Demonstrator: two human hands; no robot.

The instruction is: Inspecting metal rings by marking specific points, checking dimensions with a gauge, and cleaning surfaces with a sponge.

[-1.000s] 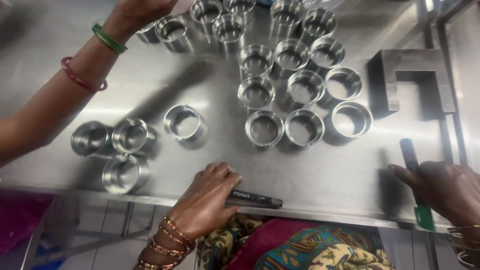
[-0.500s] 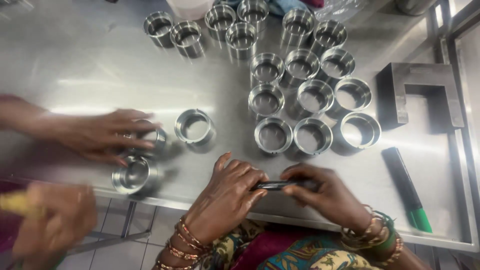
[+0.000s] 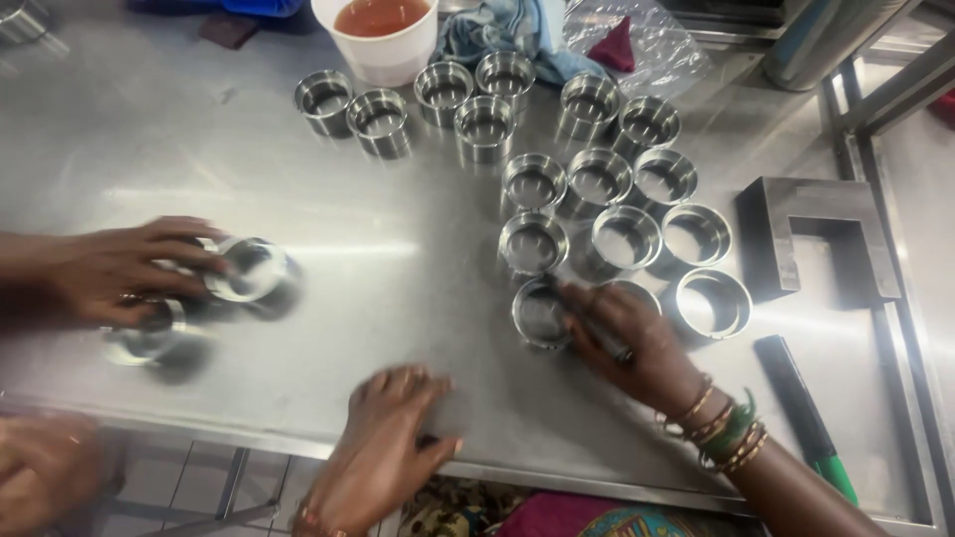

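**Steel rings on the bench, your right hand on the nearest one**

Steel covers the whole table (image 3: pixel 398 298), and polished metal rings stand on it in a loose cluster toward the far right. Your right hand (image 3: pixel 627 338) lies over the two closest rings of that cluster: the fingers curl down onto the near ring (image 3: pixel 537 316), touching its rim, while a second ring is mostly hidden under your knuckles. Something thin and dark seems to lie under your fingers, but it is too blurred to tell what it is, or whether you pinch it. Bangles and a green band sit on that wrist.

Your left hand (image 3: pixel 390 438) rests at the near edge of the table, fingers together and bent, palm down on the bare steel; it holds nothing that shows.

On the left, another person's hand (image 3: pixel 119 268) grips a blurred ring (image 3: pixel 254 268) with spread fingers, with one more ring (image 3: pixel 149 333) just beneath it.

Beyond the cluster stands a white cup of brownish liquid (image 3: pixel 383 35), with a blue cloth (image 3: pixel 507 35) beside it. To the right lie a dark metal U-shaped block (image 3: pixel 796 224) and, nearer you, a black marker with a green end (image 3: pixel 806 413).
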